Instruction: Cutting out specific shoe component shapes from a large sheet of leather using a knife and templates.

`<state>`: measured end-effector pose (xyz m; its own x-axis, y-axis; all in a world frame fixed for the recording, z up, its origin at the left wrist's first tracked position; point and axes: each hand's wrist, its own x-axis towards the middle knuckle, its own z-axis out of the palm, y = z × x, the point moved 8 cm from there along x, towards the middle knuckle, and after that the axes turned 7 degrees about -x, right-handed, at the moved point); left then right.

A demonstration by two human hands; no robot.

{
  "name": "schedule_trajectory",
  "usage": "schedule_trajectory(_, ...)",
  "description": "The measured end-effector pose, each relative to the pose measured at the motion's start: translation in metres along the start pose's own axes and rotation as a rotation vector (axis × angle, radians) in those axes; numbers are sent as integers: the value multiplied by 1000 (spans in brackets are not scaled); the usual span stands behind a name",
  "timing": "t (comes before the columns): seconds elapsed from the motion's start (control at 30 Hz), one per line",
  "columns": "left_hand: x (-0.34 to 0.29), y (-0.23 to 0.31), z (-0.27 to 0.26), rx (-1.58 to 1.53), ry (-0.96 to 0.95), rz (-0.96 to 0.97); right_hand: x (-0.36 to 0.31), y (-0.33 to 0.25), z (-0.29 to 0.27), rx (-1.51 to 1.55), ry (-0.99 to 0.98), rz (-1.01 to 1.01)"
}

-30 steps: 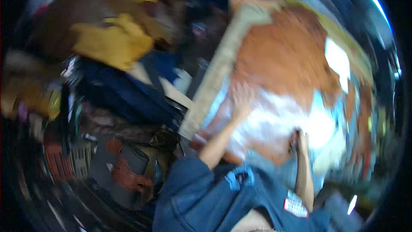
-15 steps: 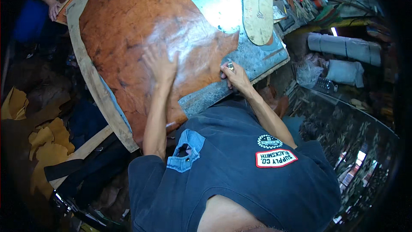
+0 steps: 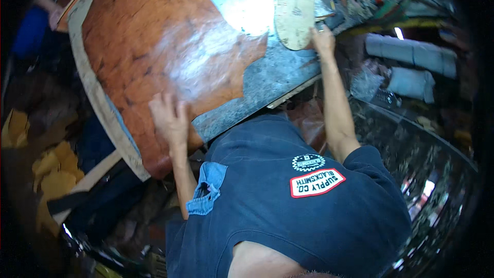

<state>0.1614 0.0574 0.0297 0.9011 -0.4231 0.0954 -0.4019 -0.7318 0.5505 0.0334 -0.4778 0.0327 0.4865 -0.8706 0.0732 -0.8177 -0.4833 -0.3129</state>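
The left hand [image 3: 170, 118] lies, fingers apart, on the near part of a brown leather hide [image 3: 128, 51], which covers much of a blue-grey surface [image 3: 280, 72]. The right hand [image 3: 324, 40] is just beside a pale, round-ended template [image 3: 293, 18]; whether it grips anything is unclear. Another person's hand [image 3: 55, 18] shows at upper left, yellow pieces [image 3: 59, 188] lie lower left, and a white wrapped roll [image 3: 411, 54] lies at right.

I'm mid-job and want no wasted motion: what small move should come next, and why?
Probably check the right hand's grip before reaching further: it is beside the pale board's right edge, and I cannot tell whether it holds anything. The left hand is spread over the leather, seemingly placed to steady it meanwhile.
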Motion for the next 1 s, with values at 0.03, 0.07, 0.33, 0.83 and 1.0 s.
schedule_trajectory(0.03, -13, -24, -23, 207, 144, -110, 13, 7, 0, 16, -66, 4)
schedule_trajectory(0.07, -32, -58, -33, 392, 124, -372, 27, 12, 5, 36, -131, 6)
schedule_trajectory(0.33, -92, -95, -71, 189, 190, -665, 1, -69, 18, 271, -176, -331)
schedule_trajectory(0.83, -130, -83, -109, 272, 312, -699, -115, -163, 54, -13, -472, -879)
schedule_trajectory(1.0, -140, -88, -95, 236, 244, -789, -123, -153, 48, -37, -448, -847)
